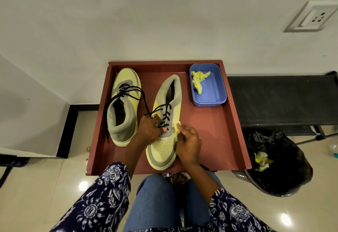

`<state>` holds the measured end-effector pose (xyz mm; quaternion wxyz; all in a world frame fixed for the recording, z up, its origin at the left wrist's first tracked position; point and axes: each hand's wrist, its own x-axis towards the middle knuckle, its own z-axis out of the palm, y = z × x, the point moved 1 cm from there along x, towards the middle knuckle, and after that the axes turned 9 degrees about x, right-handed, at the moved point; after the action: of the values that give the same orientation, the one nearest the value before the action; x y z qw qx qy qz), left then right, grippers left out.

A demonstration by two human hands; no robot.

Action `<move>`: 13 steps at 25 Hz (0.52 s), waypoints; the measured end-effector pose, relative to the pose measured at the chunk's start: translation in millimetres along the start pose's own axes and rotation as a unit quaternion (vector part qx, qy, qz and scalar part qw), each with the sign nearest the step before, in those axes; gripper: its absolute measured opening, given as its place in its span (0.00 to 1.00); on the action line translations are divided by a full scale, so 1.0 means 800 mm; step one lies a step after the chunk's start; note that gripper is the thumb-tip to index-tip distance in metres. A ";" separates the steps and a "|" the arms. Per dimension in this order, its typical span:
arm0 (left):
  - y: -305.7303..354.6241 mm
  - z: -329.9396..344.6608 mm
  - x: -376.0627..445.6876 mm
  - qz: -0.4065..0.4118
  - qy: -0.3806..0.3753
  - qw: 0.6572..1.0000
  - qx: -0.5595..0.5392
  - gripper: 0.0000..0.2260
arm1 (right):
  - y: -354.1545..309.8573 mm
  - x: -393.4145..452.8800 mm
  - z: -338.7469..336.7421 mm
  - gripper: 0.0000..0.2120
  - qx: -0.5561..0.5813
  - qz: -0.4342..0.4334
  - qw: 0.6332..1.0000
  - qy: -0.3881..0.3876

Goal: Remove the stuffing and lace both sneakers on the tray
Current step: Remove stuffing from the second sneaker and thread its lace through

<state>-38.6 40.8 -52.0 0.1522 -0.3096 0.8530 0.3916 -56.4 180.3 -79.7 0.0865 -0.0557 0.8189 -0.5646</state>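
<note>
Step in hand, as I judge it: lacing the right-side sneaker (pixel 165 122), which lies toe toward you on the red tray (pixel 210 136).

Your left hand (pixel 149 128) has its fingers curled, pinching the black lace (pixel 165 114) at the lowest eyelets; the lace runs up and away from those fingers. Your right hand (pixel 188 144) has curled fingers at the shoe's right edge. They seem to pinch something there, but what they hold cannot be told.

The other sneaker (pixel 124 107) sits just beyond your left knuckles, heel toward you, its lace loose and trailing over the tray's edge.

Advice:
- Keep the left pinch close to the lace tip, so it feeds straight through the eyelet.
- Use the right fingers to steady the eyelet flap, not to pull.
- Even out both lace ends before crossing upward.

Stuffing (pixel 198 81) lies in the blue tub (pixel 217 92), well beyond your right fingers.
</note>
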 end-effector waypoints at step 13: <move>0.001 0.004 -0.002 -0.021 0.009 0.999 -0.032 0.22 | -0.007 0.099 0.011 0.15 0.099 0.204 0.974 0.004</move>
<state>-38.0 44.3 -52.8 0.1425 -0.3355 0.8348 0.4126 -131.9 155.5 -84.0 0.2018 0.1232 0.7533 -0.6137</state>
